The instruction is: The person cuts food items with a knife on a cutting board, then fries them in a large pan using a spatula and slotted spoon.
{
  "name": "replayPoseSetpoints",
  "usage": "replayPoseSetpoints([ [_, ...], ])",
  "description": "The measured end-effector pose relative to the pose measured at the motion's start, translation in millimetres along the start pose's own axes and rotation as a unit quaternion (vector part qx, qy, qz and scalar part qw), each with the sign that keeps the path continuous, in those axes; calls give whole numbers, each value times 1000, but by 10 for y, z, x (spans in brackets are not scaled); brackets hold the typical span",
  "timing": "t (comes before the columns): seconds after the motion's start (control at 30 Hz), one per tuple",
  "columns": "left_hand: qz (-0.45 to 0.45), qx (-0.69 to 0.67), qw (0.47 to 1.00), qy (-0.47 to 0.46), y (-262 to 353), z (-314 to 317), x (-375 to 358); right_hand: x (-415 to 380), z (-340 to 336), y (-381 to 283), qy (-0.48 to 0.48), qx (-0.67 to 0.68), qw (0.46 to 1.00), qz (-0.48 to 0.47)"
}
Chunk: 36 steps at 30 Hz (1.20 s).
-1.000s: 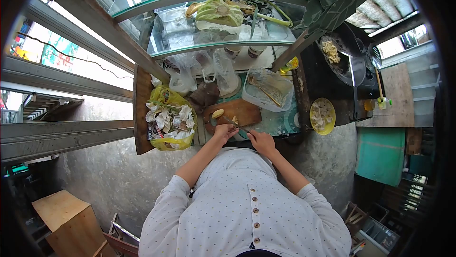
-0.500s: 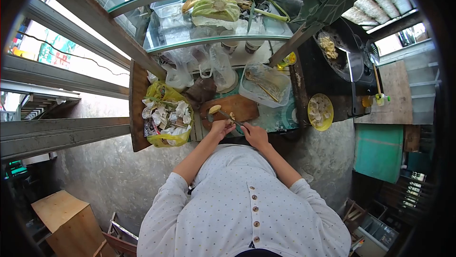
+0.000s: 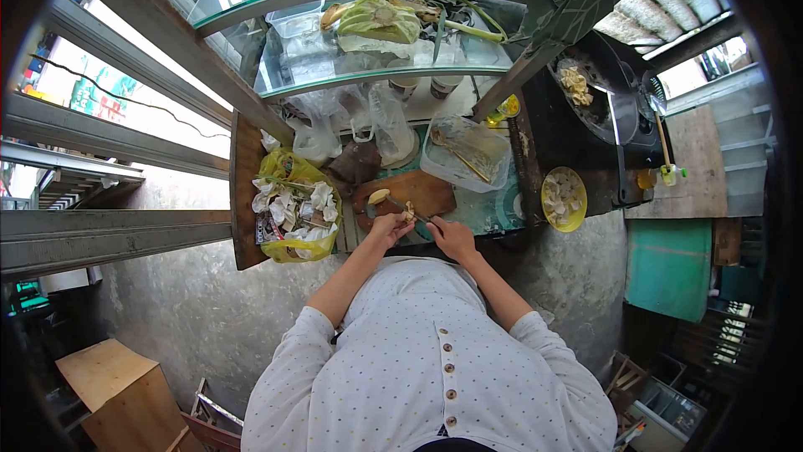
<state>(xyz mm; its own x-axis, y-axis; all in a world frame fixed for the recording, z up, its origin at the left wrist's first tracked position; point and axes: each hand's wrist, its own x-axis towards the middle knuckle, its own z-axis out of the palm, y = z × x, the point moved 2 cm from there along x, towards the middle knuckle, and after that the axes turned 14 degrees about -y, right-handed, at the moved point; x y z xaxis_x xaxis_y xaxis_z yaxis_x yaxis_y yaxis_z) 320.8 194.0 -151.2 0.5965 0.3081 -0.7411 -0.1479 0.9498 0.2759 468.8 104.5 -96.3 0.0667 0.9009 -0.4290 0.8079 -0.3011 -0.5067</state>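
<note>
- In the head view, a brown board point(image 3: 431, 194) lies on the desk point(image 3: 499, 213), right in front of the person.
- The left hand point(image 3: 391, 228) is at the near edge of the board. Its fingers are curled and pinch a small pale piece of food point(image 3: 409, 211).
- The right hand point(image 3: 452, 239) is just to the right of the left hand, near the same edge of the board. Its fingers are closed around a thin tool point(image 3: 429, 221) that points at the left hand. The tool is too small to see well.
- A yellowish lump point(image 3: 378, 196) sits on the left part of the board.
- Left of the board is a yellow bag point(image 3: 312, 249) full of white and brown scraps.
- Just behind the board, on the left, is a crumpled brown thing point(image 3: 355, 163). Farther back are see-through plastic bags point(image 3: 389, 127).
- Behind the board, on the right, is a clear box point(image 3: 503, 169) with a long stick-like thing point(image 3: 468, 164) in it.
- Well to the right of the board is a yellow bowl point(image 3: 569, 225) of pale pieces. Behind that bowl is a dark pan point(image 3: 600, 122) with yellowish food point(image 3: 576, 86).
- Far behind the board, a cut cabbage point(image 3: 381, 19) lies behind glass.
</note>
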Motion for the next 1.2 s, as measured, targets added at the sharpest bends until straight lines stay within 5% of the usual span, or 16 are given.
replayPoseSetpoints([
  [0.17, -8, -13, 1000, 9, 34, 27, -44, -91, -75, 73, 23, -4, 999, -39],
  [0.5, -14, -30, 999, 1, -13, 7, -8, 103, 60, 11, 22, 5, 999, 29],
  [0.7, 25, 59, 998, 22, 17, 95, -144, 4, -68, 71, 13, 44, 999, 19],
  [0.8, 125, 239, 960, 75, 87, 53, -184, 13, -121, 69, 29, 93, 995, 24],
  [0.87, 245, 626, 726, 145, 214, 150, -297, 38, -151, 63, 28, 116, 992, 34],
  [1.07, 228, 687, 659, 203, 294, 250, -431, 342, -181, -107, 75, 58, 994, 50],
  [1.2, 253, 674, 661, 215, 282, 200, -427, 555, -154, -122, 82, -20, 995, 58],
])
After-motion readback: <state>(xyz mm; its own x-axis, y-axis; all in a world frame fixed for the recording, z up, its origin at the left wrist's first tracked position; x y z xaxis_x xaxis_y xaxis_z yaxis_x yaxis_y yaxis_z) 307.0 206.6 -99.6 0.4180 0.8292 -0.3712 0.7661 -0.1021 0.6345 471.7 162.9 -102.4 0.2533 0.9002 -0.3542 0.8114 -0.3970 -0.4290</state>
